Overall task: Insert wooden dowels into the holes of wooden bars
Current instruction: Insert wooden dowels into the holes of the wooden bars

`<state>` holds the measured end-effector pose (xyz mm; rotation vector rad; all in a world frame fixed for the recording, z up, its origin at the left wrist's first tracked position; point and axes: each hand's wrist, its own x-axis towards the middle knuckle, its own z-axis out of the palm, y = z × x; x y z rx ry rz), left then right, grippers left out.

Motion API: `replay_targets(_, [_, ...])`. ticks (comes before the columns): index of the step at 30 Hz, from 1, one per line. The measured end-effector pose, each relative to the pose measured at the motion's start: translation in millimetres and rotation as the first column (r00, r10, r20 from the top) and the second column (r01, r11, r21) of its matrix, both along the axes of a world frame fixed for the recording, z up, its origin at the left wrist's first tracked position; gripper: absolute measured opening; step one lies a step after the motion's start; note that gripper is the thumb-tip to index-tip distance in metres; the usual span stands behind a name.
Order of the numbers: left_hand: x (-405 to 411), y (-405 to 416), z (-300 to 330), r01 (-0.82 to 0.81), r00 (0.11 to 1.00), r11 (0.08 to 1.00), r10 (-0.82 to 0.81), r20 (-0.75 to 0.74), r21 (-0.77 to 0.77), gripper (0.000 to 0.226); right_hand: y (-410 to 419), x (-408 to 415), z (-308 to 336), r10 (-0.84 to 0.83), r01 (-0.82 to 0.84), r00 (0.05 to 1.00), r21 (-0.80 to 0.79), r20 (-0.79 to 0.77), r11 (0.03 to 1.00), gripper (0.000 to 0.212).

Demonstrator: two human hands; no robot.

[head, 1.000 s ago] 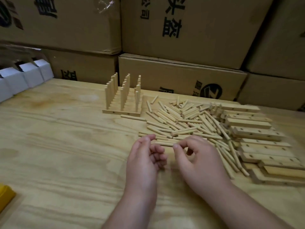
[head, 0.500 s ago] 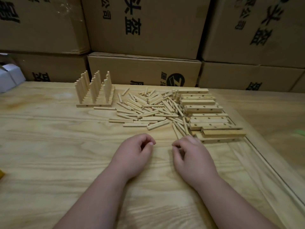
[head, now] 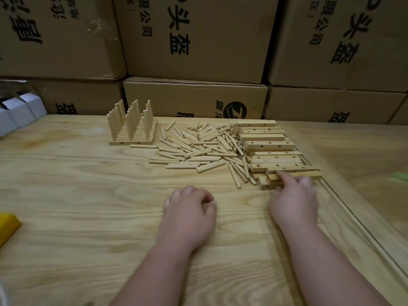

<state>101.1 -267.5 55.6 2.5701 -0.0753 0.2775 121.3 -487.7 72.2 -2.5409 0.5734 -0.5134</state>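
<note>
A plywood table (head: 77, 195) carries loose dowels (head: 194, 149), stacked drilled bars (head: 269, 146), a doweled rack (head: 132, 129) and a yellow block (head: 7, 224).

Stacked cardboard boxes (head: 194, 38) printed with black characters fill the far side; a pale plywood table (head: 66, 195) spans the foreground. Small white boxes (head: 19, 111) sit far left; lighting is dim.
</note>
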Motion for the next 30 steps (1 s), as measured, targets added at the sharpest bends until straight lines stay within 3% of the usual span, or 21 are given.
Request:
replay_targets(4, [0.0, 1.4, 2.4, -0.005, 1.000, 0.999, 0.005, 0.003, -0.054, 0.017, 2.9, 0.4, 2.0, -0.008, 0.011, 1.000, -0.193, 0.014, 0.981, 0.036])
replay_targets(7, [0.1, 3.3, 4.3, -0.007, 1.000, 0.994, 0.008, 0.007, -0.109, 0.014, 5.4, 0.2, 4.2, 0.037, -0.033, 0.999, -0.237, 0.013, 0.971, 0.033])
replay_targets(11, [-0.3, 3.1, 7.5, 0.008, 1.000, 0.989, -0.010, -0.016, -0.151, 0.018, 12.8, -3.0, 8.1, 0.150, -0.104, 0.968, -0.224, 0.199, 0.969, 0.020])
replay_targets(13, [-0.7, 2.6, 8.5, 0.012, 1.000, 0.984, -0.016, -0.023, -0.178, 0.024, 19.1, -5.1, 12.0, 0.241, -0.156, 0.886, -0.234, 0.395, 0.960, 0.020])
replay_targets(15, [-1.4, 4.1, 8.6, 0.021, 1.000, 0.971, -0.025, -0.011, -0.240, 0.034, 30.3, -7.3, 17.6, 0.381, -0.290, 0.733, -0.248, 0.564, 0.924, 0.022])
replay_targets(17, [-2.7, 6.9, 8.8, 0.040, 0.999, 0.938, -0.034, 0.024, -0.345, 0.048, 48.0, -9.6, 23.6, 0.452, -0.485, 0.634, -0.132, 0.627, 0.865, 0.026])
replay_targets(19, [-5.1, 8.3, 9.8, 0.071, 0.997, 0.887, -0.062, 0.034, -0.455, 0.057, 66.6, -9.5, 28.9, 0.429, -0.618, 0.685, 0.157, 0.589, 0.770, 0.031])
replay_targets(22, [-5.6, 10.4, 7.0, 0.126, 0.990, 0.746, -0.133, 0.039, -0.655, 0.056, 89.1, -5.1, 24.8, 0.414, -0.639, 0.764, 0.488, 0.495, 0.595, 0.033])
replay_targets(25, [-4.9, 12.9, 8.8, 0.212, 0.976, 0.702, -0.194, 0.103, -0.680, 0.035, 101.7, -5.4, 15.4, 0.377, -0.660, 0.751, 0.598, 0.542, 0.456, 0.031])
replay_targets(27, [-1.3, 12.1, 11.0, 0.211, 0.975, 0.665, -0.195, 0.107, -0.716, 0.021, 99.6, -5.6, 8.4, 0.370, -0.669, 0.740, 0.560, 0.561, 0.489, 0.029])
replay_targets(30, [4.6, 11.0, 17.5, 0.090, 0.991, 0.504, -0.131, 0.027, -0.859, 0.010, 80.9, -2.5, 0.7, 0.489, -0.656, 0.720, 0.252, 0.492, 0.711, 0.024])
